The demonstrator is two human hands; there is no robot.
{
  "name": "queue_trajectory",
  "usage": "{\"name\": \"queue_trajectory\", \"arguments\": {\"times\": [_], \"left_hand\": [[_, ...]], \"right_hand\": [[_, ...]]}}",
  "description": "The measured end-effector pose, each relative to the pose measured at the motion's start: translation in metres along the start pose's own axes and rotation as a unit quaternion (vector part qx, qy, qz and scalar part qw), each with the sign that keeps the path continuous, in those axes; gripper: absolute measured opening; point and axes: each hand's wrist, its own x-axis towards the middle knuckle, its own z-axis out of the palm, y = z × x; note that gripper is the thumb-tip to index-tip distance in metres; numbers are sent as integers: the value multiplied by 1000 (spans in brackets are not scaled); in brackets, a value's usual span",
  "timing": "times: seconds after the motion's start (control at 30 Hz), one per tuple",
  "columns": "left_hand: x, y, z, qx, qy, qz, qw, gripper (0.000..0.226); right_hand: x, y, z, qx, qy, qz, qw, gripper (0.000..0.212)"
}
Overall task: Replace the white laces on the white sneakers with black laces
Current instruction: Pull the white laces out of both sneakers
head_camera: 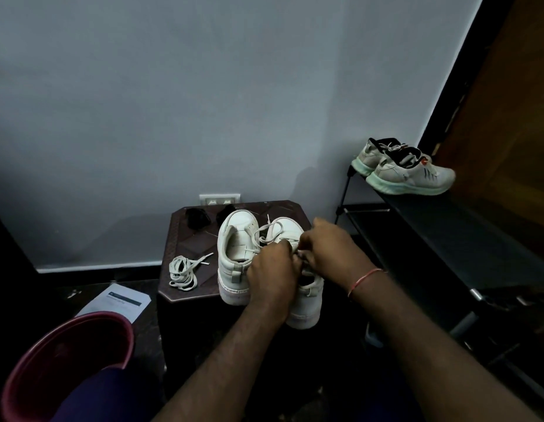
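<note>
Two white sneakers stand side by side on a dark brown stool (188, 239), toes toward the wall. The left sneaker (235, 239) has no lace in it. The right sneaker (304, 296) still carries a white lace (269, 231), whose loose loop lies over its toe. My left hand (272, 272) and my right hand (328, 248) meet over the right sneaker's tongue, fingers curled and pinching the lace there. A removed white lace (182, 272) lies coiled on the stool's left. Two bundles of black laces (197, 217) sit at the stool's back.
A black shoe rack (447, 239) stands on the right with a pair of grey running shoes (407, 169) on top. A maroon bucket (67, 360) sits at the lower left, a paper sheet (118, 301) on the floor beside it. A wall socket (219, 198) lies behind the stool.
</note>
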Motion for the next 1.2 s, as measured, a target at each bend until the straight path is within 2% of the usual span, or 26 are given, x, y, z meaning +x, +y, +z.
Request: {"name": "queue_trajectory", "arguments": {"times": [0.07, 0.13, 0.2, 0.23, 0.27, 0.3, 0.37, 0.4, 0.53, 0.6, 0.63, 0.67, 0.77, 0.83, 0.93, 0.97, 1.03, 1.2], "left_hand": [[0, 0, -1, -2, -1, 3, 1000, 17], [-1, 0, -1, -4, 0, 3, 1000, 18], [-1, -1, -2, -5, 5, 0, 1000, 18], [-1, -1, -2, -5, 8, 0, 1000, 19], [-1, 0, -2, -7, 11, 1, 1000, 19], [-1, 0, -2, -8, 14, 2, 1000, 19], [-2, 2, -2, -8, 13, 1, 1000, 19], [-2, 2, -1, -7, 13, 1, 1000, 19], [-4, -1, 0, -26, 19, -7, 999, 20], [-5, 0, -1, -26, 19, -10, 999, 21], [-5, 0, -1, -23, 18, -11, 999, 21], [-5, 0, -1, -22, 18, -11, 1000, 20], [-3, -1, 0, -29, 11, -13, 999, 22], [-3, 0, 1, -34, 7, -10, 999, 24], [-5, 0, 2, -27, 9, -4, 1000, 24], [-6, 0, 2, -25, 8, -2, 1000, 24], [-6, -1, 2, -25, 5, -2, 1000, 25], [-4, -2, 1, -73, 20, -26, 997, 26]], "right_hand": [[2, -4, 3, -73, -3, -11, 997, 18], [4, -6, 5, -68, 16, -18, 997, 15], [6, 1, 5, 58, 74, 33, 995, 7], [7, 7, 4, 149, 113, 89, 978, 5], [9, 16, 1, 256, 154, 148, 943, 8], [8, 24, -1, 372, 187, 201, 887, 11], [5, 30, 1, 566, 186, 261, 759, 20], [3, 28, 3, 624, 170, 268, 714, 23], [1, 9, 7, 716, 145, 234, 642, 19], [1, 1, 0, 765, 97, 203, 604, 17], [0, -1, -3, 764, 63, 197, 611, 16], [0, 0, -4, 741, 26, 200, 641, 15], [-4, 1, -6, 598, -70, 221, 767, 16], [-4, 4, -6, 505, -61, 216, 834, 17], [-1, 14, -3, 269, -27, 156, 950, 11], [-1, 15, -1, 193, -33, 137, 971, 11], [-4, 13, -1, 96, -22, 110, 989, 18], [-12, 5, -9, -14, 39, 54, 998, 26]]}}
